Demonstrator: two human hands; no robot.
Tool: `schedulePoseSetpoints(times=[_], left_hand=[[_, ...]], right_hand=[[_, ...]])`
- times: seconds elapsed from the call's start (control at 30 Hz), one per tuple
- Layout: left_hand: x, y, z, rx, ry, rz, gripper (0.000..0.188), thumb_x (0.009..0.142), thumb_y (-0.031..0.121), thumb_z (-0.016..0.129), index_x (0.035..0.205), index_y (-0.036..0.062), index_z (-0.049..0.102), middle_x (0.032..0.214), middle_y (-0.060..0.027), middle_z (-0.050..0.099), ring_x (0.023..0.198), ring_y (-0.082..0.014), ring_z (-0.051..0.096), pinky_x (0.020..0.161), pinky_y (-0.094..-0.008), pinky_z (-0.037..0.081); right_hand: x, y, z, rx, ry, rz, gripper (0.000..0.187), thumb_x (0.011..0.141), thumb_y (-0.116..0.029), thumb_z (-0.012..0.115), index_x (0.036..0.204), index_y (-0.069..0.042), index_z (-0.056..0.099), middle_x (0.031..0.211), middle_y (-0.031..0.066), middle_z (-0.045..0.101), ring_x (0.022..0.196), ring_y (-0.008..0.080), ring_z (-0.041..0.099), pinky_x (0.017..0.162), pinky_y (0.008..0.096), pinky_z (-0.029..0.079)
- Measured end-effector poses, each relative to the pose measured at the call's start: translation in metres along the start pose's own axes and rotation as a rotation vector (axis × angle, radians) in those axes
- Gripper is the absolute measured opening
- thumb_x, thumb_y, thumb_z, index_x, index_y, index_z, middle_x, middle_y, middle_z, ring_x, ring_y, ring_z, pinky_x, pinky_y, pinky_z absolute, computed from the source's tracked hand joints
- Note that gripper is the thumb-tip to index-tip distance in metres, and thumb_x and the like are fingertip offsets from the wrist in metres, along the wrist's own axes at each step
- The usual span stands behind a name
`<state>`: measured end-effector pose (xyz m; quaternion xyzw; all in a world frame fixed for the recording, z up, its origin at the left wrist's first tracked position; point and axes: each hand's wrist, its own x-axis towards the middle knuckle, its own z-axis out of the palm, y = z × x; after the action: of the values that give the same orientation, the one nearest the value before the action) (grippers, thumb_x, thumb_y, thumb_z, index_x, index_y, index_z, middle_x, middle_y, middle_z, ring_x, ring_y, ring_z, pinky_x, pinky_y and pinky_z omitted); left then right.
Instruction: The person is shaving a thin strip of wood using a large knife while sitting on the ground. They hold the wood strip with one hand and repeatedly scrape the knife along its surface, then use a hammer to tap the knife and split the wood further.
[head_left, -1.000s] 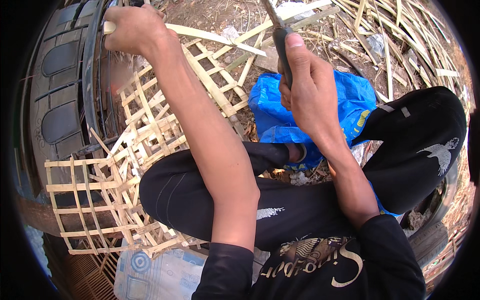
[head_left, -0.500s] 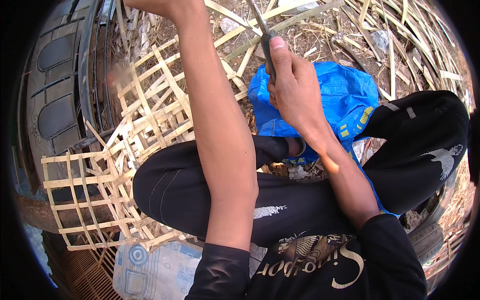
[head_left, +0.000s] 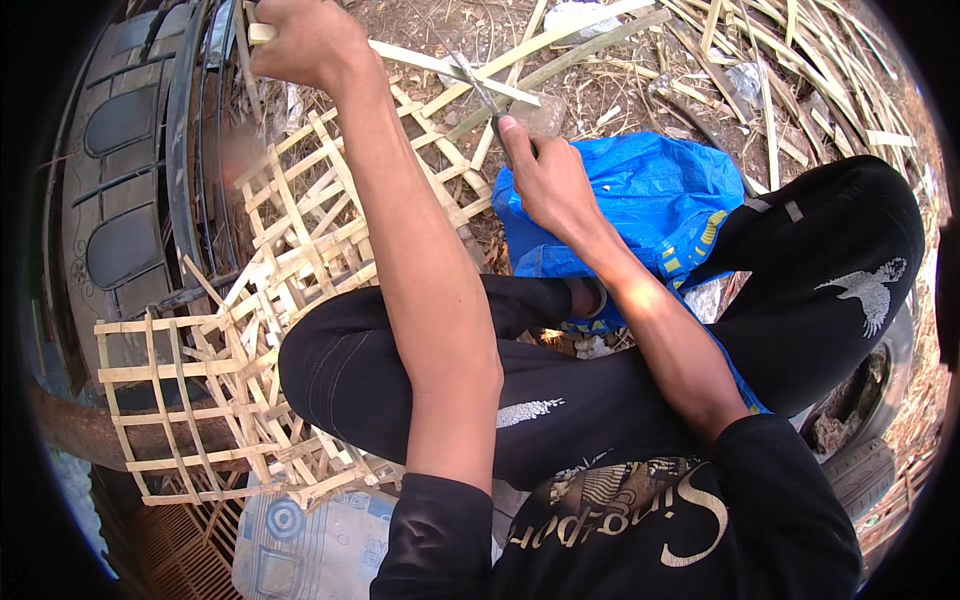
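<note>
Your left hand [head_left: 312,48] gripped a pale strip [head_left: 415,57]; your right hand [head_left: 553,183] grasped a knife [head_left: 488,101]. Blue sack [head_left: 655,185] lay beside the right hand.

Gold lettering [head_left: 622,512] on black shirt [head_left: 785,515]

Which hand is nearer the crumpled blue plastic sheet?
Right. The right hand, gripping a dark-handled metal blade, visually overlaps the blue sheet at its left side; the left hand, gripping a pale flat strip, is farther away, up and left.
</note>
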<state>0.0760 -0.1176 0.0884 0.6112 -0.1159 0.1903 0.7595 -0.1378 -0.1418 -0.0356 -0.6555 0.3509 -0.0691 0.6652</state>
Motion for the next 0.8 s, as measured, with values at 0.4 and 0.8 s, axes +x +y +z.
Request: schedulePoseSetpoints(times=[0.4,0.8], left_hand=[[-0.018,0.001,0.013,-0.066,0.044,0.000,0.030,0.099,0.018,0.042,0.091,-0.0106,0.036,0.075,-0.0167,0.052,0.047,-0.0210,0.050,0.041,-0.0387,0.040],[-0.023,0.012,0.010,0.086,0.094,-0.059,0.033,0.098,0.023,0.049,0.088,-0.0084,0.044,0.074,-0.0156,0.054,0.060,-0.0224,0.055,0.054,-0.0419,0.042]], right_hand=[[0.006,0.014,0.003,-0.105,0.071,-0.038,0.072,0.100,-0.052,0.043,0.083,0.016,0.062,0.079,0.0391,0.059,0.087,0.0542,0.062,0.080,0.0539,0.047],[-0.001,0.012,0.009,-0.091,0.020,-0.111,0.071,0.102,-0.048,0.043,0.082,0.017,0.064,0.079,0.0409,0.061,0.087,0.0557,0.062,0.081,0.0561,0.048]])
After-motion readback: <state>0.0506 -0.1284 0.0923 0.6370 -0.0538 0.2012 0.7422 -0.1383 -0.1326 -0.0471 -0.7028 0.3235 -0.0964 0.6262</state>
